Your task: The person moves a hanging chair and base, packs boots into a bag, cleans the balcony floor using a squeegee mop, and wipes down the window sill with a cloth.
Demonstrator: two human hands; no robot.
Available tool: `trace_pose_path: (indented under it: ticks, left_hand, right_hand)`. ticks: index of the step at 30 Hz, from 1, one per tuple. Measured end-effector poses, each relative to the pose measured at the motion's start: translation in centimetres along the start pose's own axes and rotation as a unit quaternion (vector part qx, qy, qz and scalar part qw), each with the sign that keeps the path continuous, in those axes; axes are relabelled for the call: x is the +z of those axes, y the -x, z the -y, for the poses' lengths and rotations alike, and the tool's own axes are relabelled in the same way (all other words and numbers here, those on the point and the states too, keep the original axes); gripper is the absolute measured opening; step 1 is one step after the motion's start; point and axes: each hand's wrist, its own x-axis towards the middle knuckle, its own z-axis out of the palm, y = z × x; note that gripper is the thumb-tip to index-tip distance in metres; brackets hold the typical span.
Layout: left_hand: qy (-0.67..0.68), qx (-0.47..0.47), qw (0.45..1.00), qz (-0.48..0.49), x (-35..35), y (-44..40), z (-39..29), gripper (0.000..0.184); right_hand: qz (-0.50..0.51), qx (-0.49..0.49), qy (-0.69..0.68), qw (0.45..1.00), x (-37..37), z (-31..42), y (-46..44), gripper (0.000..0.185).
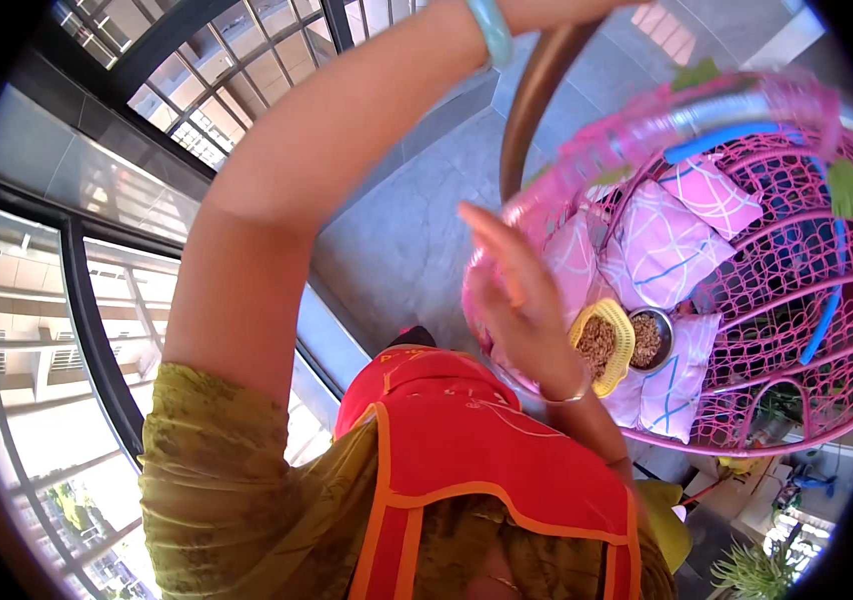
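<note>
My left arm reaches up across the view, with a pale green bangle at its wrist. My left hand [577, 10] is at the top edge beside a curved brown pole [537, 95], mostly cut off. My right hand [519, 300], with a silver bracelet, is open at the near rim of a pink woven basket chair [797, 290]. Its fingers are stretched out. Just right of it, a yellow basket [627, 345] and a metal bowl [663, 335], both with brown pieces inside, sit among pink patterned cushions [662, 245].
Barred windows [232, 70] line the left side. Grey tiled floor [397, 240] lies beyond my body. Green leaves [850, 190] and a blue strip [825, 320] are on the chair. A spiky plant [757, 570] stands at lower right.
</note>
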Motion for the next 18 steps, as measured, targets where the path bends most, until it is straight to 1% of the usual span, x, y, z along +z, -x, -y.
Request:
trace_pose_path:
  ticks: [1,2,3,4,5,6,7,8,9,10,11,13,16,18]
  left_hand:
    - [0.039,-0.011,0.999,0.0,-0.1,-0.1,0.1,0.043]
    - [0.077,-0.022,0.997,0.004,-0.1,0.1,0.0,0.043]
    - [0.092,-0.037,0.995,-0.009,0.0,0.0,-0.1,0.041]
    - [0.097,-0.038,0.995,-0.003,-0.1,0.0,-0.1,0.041]
    - [0.123,-0.018,0.992,-0.006,0.1,-0.1,0.3,0.041]
    - [0.148,0.001,0.989,-0.01,0.2,0.0,0.6,0.041]
    - [0.146,-0.013,0.989,-0.004,-0.1,0.1,0.2,0.04]
    - [0.149,-0.018,0.989,-0.004,-0.4,0.1,-0.1,0.04]
    - [0.157,-0.04,0.987,0.02,-0.7,0.2,-0.5,0.039]
    - [0.163,-0.061,0.984,0.044,-0.9,0.4,-0.5,0.039]
    - [0.159,-0.065,0.984,0.043,-0.6,0.7,-0.2,0.039]
    - [0.2,-0.016,0.979,0.02,-0.2,0.8,0.1,0.037]
    - [0.14,-0.041,0.989,0.035,-0.6,0.9,-0.8,0.038]
    - [0.148,-0.033,0.987,0.044,-0.5,0.8,-0.5,0.04]
  right_hand:
    - [0.037,0.021,-0.017,0.999,1.6,-0.9,-1.0,0.047]
    - [0.036,0.025,-0.016,0.999,3.2,-2.3,-1.7,0.047]
    - [0.055,0.063,-0.013,0.996,5.0,-4.0,-1.9,0.053]
    - [0.073,0.1,-0.01,0.992,6.6,-5.8,-1.5,0.059]
    - [0.065,0.106,-0.01,0.992,7.6,-8.0,-1.0,0.059]
    - [0.055,0.147,0.006,0.988,8.6,-10.4,-0.1,0.064]
    - [0.049,0.187,0.022,0.981,9.5,-12.6,1.0,0.069]
    - [0.048,0.193,0.021,0.98,10.2,-14.7,2.4,0.069]
    - [0.012,0.196,0.064,0.978,10.5,-16.8,3.9,0.069]
    - [-0.022,0.196,0.107,0.975,10.4,-17.6,4.6,0.069]
    - [-0.035,0.22,0.099,0.97,10.2,-18.2,5.4,0.071]
    - [-0.034,0.224,0.091,0.97,10.0,-17.7,6.1,0.072]
    - [-0.054,0.241,0.071,0.966,10.2,-17.2,6.7,0.074]
    - [-0.072,0.253,0.062,0.963,10.3,-17.1,6.7,0.075]
